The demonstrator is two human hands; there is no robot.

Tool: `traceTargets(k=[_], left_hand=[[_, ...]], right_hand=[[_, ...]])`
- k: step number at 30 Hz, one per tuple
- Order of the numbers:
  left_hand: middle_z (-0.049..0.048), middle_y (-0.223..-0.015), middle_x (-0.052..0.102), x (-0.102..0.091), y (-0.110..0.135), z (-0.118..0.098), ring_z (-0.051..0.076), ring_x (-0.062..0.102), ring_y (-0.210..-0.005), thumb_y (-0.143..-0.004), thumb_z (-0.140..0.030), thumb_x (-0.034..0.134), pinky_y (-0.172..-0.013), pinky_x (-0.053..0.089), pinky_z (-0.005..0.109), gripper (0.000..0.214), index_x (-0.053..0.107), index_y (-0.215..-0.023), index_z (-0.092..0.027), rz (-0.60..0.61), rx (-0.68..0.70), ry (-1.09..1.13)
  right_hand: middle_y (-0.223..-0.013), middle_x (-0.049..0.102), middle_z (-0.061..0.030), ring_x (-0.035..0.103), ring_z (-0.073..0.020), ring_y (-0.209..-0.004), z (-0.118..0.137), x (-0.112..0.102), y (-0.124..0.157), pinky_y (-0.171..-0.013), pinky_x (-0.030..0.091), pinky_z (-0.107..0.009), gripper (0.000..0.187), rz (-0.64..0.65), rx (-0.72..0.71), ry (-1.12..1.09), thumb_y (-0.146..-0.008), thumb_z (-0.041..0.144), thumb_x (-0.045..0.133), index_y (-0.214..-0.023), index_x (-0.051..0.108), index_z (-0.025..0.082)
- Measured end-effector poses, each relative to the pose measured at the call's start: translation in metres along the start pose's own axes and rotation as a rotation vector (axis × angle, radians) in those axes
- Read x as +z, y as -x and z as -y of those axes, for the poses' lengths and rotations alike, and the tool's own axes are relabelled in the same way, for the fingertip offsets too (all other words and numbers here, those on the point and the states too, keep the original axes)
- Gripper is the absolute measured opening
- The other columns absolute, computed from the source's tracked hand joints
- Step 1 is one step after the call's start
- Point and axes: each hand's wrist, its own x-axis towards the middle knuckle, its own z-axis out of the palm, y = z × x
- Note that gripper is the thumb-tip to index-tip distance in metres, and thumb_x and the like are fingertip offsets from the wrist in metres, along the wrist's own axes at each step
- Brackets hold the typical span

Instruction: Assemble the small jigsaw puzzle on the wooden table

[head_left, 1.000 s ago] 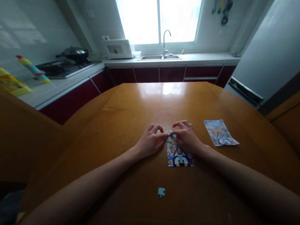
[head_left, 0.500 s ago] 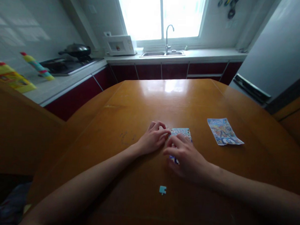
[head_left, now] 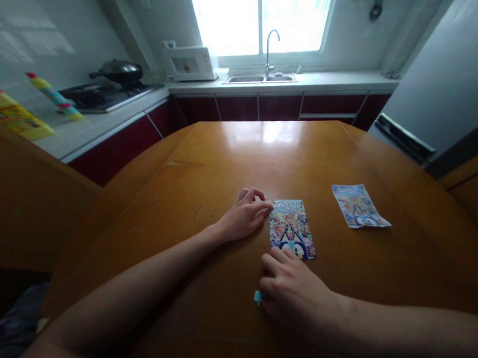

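A jigsaw puzzle (head_left: 290,223) with a crowded, colourful picture and pale lettering along its top lies flat on the table. My left hand (head_left: 247,216) rests to its left, fingers loosely bent and apart, the index fingertip touching the upper left edge. Just below the puzzle is my right hand (head_left: 292,284), its fingers curved and slightly apart over a light-blue puzzle piece (head_left: 257,296). The fingers cover the piece's right side, so whether they touch it is hard to see. Nothing shows in the left hand.
A creased printed sheet (head_left: 358,206) with a matching picture lies to the right on the wooden table (head_left: 224,162). Farther off are a sink (head_left: 247,79), a microwave (head_left: 190,63), a stove with a lidded pan (head_left: 120,71), yellow bottles (head_left: 18,116) and a fridge (head_left: 433,87).
My right hand has moved off the puzzle toward me, down to the light-blue piece, uncovering most of the picture. My left hand stays at the puzzle's edge.
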Motion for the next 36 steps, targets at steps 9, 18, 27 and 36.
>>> traceTargets(k=[9, 18, 27, 36], left_hand=[[0.008, -0.116, 0.055, 0.001, 0.001, 0.003, 0.024, 0.045, -0.111, -0.095, -0.021, 0.058, -0.103, 0.046, 0.047, 0.025, 0.071, -0.116, -0.028, 0.002, 0.0, -0.003], [0.0077, -0.114, 0.056, 0.001, 0.001, 0.001, 0.025, 0.045, -0.112, -0.094, -0.021, 0.06, -0.104, 0.046, 0.046, 0.023, 0.069, -0.115, -0.026, 0.019, -0.019, -0.019], [0.0075, -0.121, 0.058, -0.001, 0.001, 0.0, 0.026, 0.044, -0.112, -0.095, -0.02, 0.058, -0.101, 0.047, 0.049, 0.024, 0.071, -0.113, -0.028, 0.007, 0.023, -0.055], [0.0023, -0.128, 0.063, 0.0, 0.001, 0.002, 0.025, 0.045, -0.113, -0.092, -0.013, 0.056, -0.103, 0.045, 0.045, 0.029, 0.067, -0.115, -0.026, 0.056, 0.048, -0.049]], right_hand=[[-0.092, 0.062, -0.0076, 0.05, -0.0223, -0.09, 0.004, 0.007, -0.001, -0.082, 0.043, -0.037, 0.007, -0.056, 0.044, -0.151, -0.08, 0.021, 0.065, -0.075, 0.064, 0.017], [-0.096, 0.065, -0.0061, 0.054, -0.0223, -0.098, -0.045, -0.061, -0.016, -0.089, 0.045, -0.036, 0.007, -0.372, 0.054, -0.223, -0.078, 0.015, 0.07, -0.083, 0.072, 0.02], [-0.086, 0.068, -0.0087, 0.059, -0.0231, -0.087, -0.151, -0.063, -0.066, -0.081, 0.047, -0.036, 0.007, -0.392, 0.245, -0.093, -0.073, 0.017, 0.075, -0.079, 0.078, 0.018], [-0.076, 0.071, -0.0082, 0.061, -0.0184, -0.071, -0.148, -0.052, -0.084, -0.067, 0.046, -0.03, 0.012, -0.271, 0.203, -0.194, -0.074, 0.016, 0.072, -0.079, 0.082, 0.015]])
